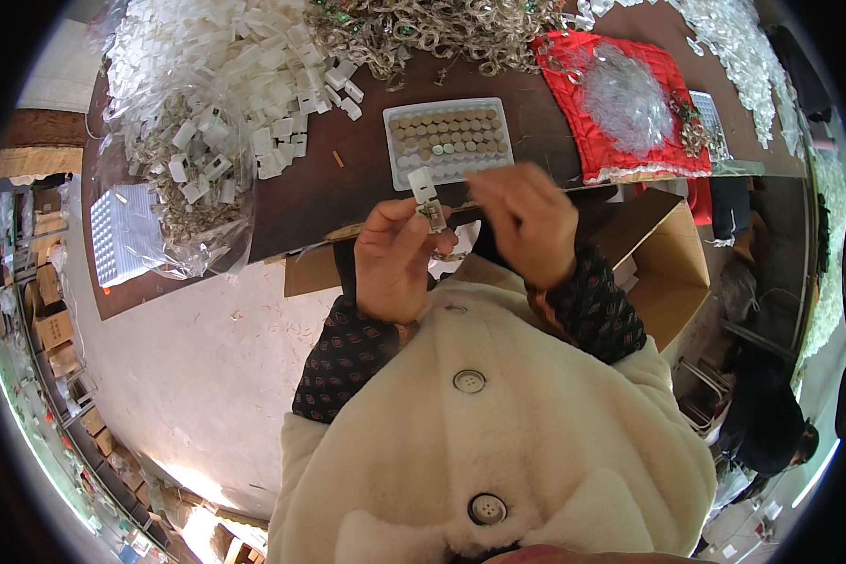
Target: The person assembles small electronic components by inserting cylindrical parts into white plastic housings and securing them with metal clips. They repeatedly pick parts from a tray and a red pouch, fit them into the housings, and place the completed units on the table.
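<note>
My left hand (395, 263) pinches a small white plastic case (426, 195) upright between thumb and fingers, at the table's near edge. Metal-looking parts show in the lower half of the case. Just to its right, my right hand (536, 226) is raised, its fingertips smeared by motion; whether they hold anything does not show. Beyond both hands lies a white tray (399, 179) with rows of round button cells (451, 134). Most of these look tan, while a few are silvery.
White plastic cases (207, 56) are heaped at the far left, beside a clear bag (197, 188) of mixed parts. Metal clips (423, 33) are piled at the back. A red cloth (573, 85) bears clear plastic pieces (627, 99). Below the table's right side stands a cardboard box (672, 268).
</note>
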The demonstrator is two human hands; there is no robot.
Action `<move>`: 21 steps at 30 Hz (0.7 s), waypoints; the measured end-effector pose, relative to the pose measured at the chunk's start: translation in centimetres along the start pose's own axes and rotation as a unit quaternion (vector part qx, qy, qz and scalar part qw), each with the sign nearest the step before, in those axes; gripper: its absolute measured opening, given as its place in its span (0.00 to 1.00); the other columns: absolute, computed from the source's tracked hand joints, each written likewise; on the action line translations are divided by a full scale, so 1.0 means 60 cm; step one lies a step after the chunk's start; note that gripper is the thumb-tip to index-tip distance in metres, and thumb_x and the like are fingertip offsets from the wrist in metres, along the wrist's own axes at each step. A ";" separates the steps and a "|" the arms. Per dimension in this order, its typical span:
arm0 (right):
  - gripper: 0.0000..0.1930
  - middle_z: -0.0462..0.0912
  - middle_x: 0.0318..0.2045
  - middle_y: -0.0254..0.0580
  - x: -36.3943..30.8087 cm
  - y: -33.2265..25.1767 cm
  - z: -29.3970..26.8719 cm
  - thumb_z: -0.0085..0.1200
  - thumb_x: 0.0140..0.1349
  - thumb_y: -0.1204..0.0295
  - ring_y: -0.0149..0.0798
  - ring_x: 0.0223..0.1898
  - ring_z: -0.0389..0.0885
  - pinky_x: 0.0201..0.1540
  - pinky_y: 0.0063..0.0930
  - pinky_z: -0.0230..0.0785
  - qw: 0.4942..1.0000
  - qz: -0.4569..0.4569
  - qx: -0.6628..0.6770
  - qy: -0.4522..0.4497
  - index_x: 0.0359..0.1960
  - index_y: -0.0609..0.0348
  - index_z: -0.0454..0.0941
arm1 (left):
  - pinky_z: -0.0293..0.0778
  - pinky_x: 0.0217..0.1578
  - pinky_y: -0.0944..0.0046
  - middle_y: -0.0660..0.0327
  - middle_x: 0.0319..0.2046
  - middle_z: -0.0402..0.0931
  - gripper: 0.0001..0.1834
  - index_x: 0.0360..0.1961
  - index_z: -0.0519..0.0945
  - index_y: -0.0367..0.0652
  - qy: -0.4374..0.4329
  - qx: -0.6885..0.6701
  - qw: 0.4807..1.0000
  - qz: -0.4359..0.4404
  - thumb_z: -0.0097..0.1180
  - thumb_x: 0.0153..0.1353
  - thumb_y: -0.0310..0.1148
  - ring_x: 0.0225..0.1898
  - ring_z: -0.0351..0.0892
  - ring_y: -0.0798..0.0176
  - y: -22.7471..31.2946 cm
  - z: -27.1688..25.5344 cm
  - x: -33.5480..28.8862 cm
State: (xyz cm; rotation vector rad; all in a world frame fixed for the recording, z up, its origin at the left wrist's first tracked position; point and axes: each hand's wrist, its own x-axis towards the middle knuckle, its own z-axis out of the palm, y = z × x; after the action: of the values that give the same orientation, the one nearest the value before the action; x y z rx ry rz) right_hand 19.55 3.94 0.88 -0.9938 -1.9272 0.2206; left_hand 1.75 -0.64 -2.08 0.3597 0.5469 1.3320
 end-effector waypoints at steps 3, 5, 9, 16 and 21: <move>0.14 0.79 0.32 0.35 0.007 0.040 0.003 0.63 0.51 0.77 0.44 0.34 0.78 0.36 0.35 0.72 0.994 0.075 -0.081 0.014 0.41 0.51 0.84 | 0.76 0.43 0.57 0.49 0.45 0.81 0.09 0.48 0.77 0.43 -0.002 0.001 1.000 0.006 0.53 0.69 0.26 0.35 0.80 0.60 0.001 -0.005 0.005; 0.13 0.77 0.32 0.35 0.011 0.056 0.007 0.64 0.51 0.76 0.43 0.35 0.77 0.36 0.36 0.71 0.990 0.064 -0.129 -0.004 0.40 0.50 0.84 | 0.75 0.47 0.55 0.48 0.47 0.80 0.09 0.50 0.77 0.43 -0.009 0.010 1.000 0.005 0.52 0.70 0.28 0.34 0.78 0.62 0.002 -0.007 0.007; 0.09 0.76 0.32 0.35 0.018 0.057 0.015 0.66 0.51 0.75 0.43 0.34 0.76 0.36 0.36 0.70 0.986 0.032 -0.161 -0.024 0.36 0.54 0.83 | 0.76 0.42 0.56 0.48 0.45 0.81 0.08 0.48 0.77 0.43 -0.008 -0.003 1.000 0.000 0.54 0.68 0.26 0.36 0.82 0.58 0.005 -0.007 0.007; 0.08 0.83 0.32 0.41 0.020 -0.016 0.003 0.62 0.54 0.84 0.42 0.33 0.83 0.36 0.31 0.75 0.990 0.106 0.087 -0.040 0.35 0.60 0.82 | 0.77 0.42 0.56 0.50 0.44 0.81 0.08 0.48 0.76 0.43 -0.027 -0.034 0.999 -0.011 0.51 0.69 0.25 0.36 0.82 0.57 0.004 0.000 0.006; 0.08 0.84 0.33 0.43 0.023 -0.052 0.010 0.61 0.54 0.85 0.42 0.33 0.83 0.35 0.31 0.76 0.987 0.104 0.114 -0.039 0.35 0.61 0.82 | 0.78 0.41 0.57 0.53 0.41 0.81 0.09 0.48 0.76 0.43 -0.023 -0.027 0.999 -0.007 0.51 0.69 0.24 0.36 0.82 0.57 0.004 -0.001 -0.002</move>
State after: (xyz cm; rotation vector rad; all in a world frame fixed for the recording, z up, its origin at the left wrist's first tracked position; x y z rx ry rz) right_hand 16.99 3.00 3.04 -1.0435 -1.8180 0.5964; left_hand 1.47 -0.73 -1.97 0.3407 0.4744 1.3201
